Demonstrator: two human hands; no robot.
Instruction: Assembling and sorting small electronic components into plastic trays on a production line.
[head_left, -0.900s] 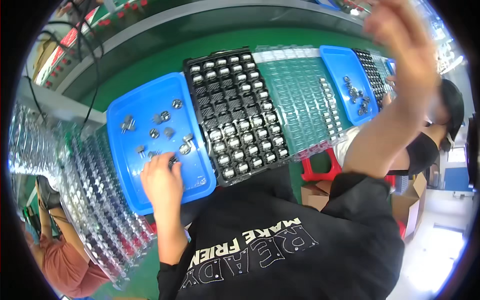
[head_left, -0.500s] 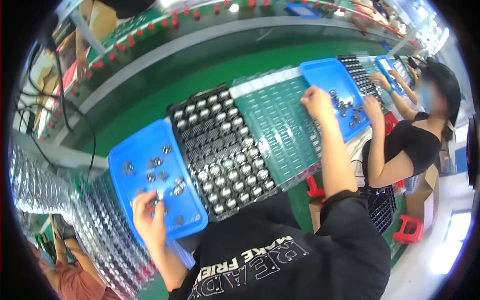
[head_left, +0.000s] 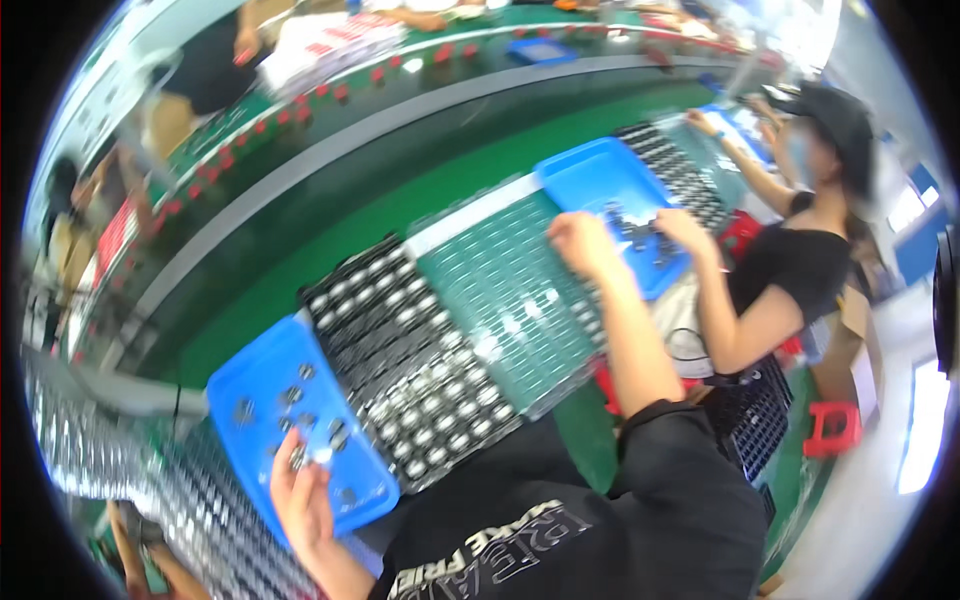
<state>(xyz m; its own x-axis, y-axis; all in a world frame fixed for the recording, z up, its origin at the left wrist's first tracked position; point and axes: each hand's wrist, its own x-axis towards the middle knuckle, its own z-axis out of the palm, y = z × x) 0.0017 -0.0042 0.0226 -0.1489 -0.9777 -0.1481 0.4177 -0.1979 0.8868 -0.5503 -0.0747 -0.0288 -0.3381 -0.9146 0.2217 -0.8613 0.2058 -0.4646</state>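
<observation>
My left hand (head_left: 303,497) is over the near right part of a blue tray (head_left: 245,370) holding several loose small dark metal parts (head_left: 292,396). Its thumb and fingers close on a small shiny metal part (head_left: 299,457), somewhat blurred. My right hand (head_left: 583,243) has its fingers curled together above the far right side of a clear plastic blister tray (head_left: 490,265); whatever they hold is hidden. Between the blue tray and the blister tray lies a black tray (head_left: 375,352) with rows of round silver-topped parts, its middle rows darker.
A second blue tray (head_left: 585,165) with metal parts stands at the right, where a co-worker's hand (head_left: 686,232) reaches in. Beyond it lies another filled black tray (head_left: 665,165). Stacked clear blister trays (head_left: 215,510) rise at the left. A red stool (head_left: 832,430) stands on the floor.
The whole view has shifted and turned slightly. My left hand's fingers now show a metal part between them above the blue tray. My right hand stays curled near the second blue tray.
</observation>
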